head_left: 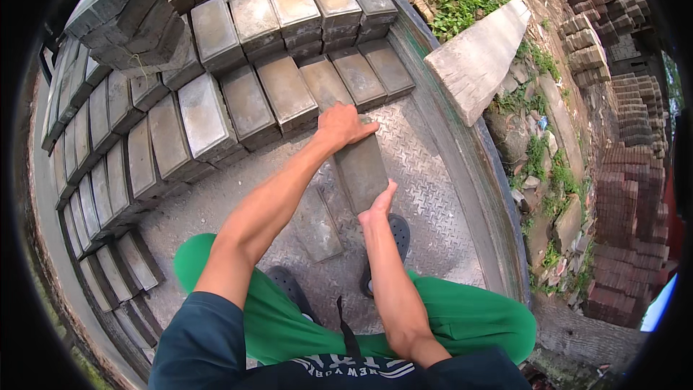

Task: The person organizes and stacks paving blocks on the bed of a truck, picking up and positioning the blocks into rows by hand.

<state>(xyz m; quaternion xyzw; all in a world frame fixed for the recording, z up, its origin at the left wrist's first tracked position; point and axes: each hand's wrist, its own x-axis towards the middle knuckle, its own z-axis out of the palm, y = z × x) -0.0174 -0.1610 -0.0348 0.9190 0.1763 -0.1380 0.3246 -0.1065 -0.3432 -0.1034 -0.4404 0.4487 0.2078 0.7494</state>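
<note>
Between my two hands is a grey concrete paving block (364,172), held over the metal truck bed. My left hand (341,127) grips its far end, the thumb stretched across the edge; that hand is close to the front row of stacked blocks (286,94). My right hand (380,204) holds the near right corner, its fingers hidden beneath the block. Another flat block (316,225) lies on the checkered metal floor (440,195), to the left of the held one.
Stepped stacks of blocks (123,130) line the left and far sides, with a taller pile (126,14) at the far left. The bed's raised side edge (462,166) curves along the right. Outside lie a concrete slab (480,58), weeds, rubble and stacked reddish pavers (613,224).
</note>
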